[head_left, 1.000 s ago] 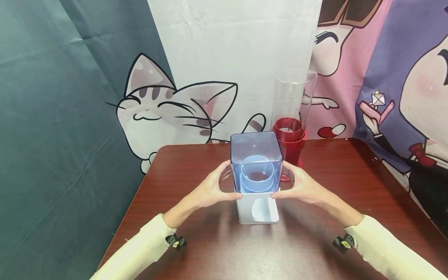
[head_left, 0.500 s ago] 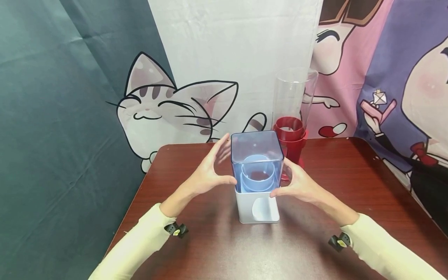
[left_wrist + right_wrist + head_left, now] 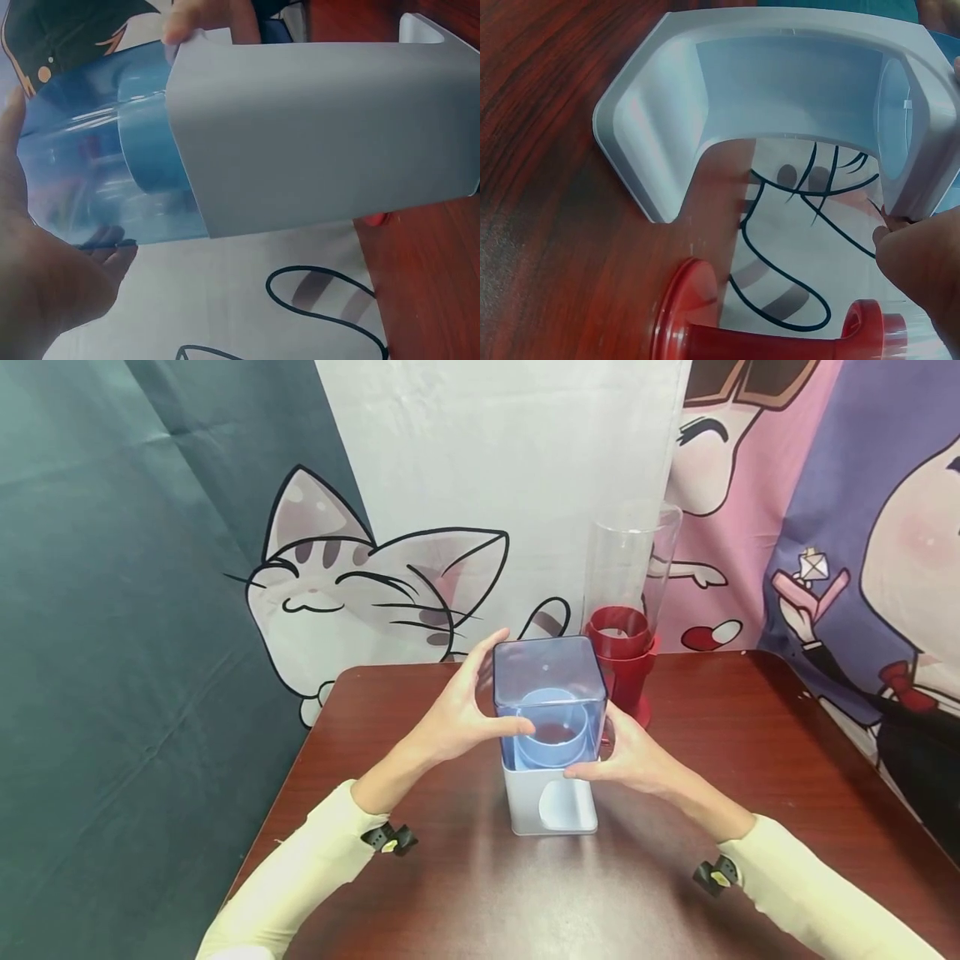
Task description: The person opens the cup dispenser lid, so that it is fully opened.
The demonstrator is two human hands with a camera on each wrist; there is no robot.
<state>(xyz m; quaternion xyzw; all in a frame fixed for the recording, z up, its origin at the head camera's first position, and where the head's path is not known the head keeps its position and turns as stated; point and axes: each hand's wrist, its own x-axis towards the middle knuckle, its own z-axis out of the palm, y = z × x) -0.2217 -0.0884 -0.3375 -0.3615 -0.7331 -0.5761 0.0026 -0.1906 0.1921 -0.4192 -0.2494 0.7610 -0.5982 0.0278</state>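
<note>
A dispenser stands upright on the table, with a white base [image 3: 528, 802] and a clear blue cover [image 3: 551, 668] on top. Through the cover a round blue collar [image 3: 551, 739] shows. My left hand [image 3: 455, 718] holds the cover from the left, its thumb across the front face and fingers around the far side, partly hidden. Lower down, my right hand [image 3: 641, 756] grips the top of the base from the right, thumb in front. The right wrist view shows the open arch of the white base [image 3: 787, 82] and my right hand [image 3: 922, 259] at its upper end.
Behind the dispenser, to the right, stands a red dispenser [image 3: 628, 681] with a tall clear cylinder [image 3: 622, 568]. The dark red wooden table [image 3: 480, 893] meets a printed cloth backdrop [image 3: 450, 443] at its far edge.
My left hand has left the base and moved up onto the blue cover, its thumb now against the front. The right thumb has slid slightly left along the rim. The dispenser stays put.
</note>
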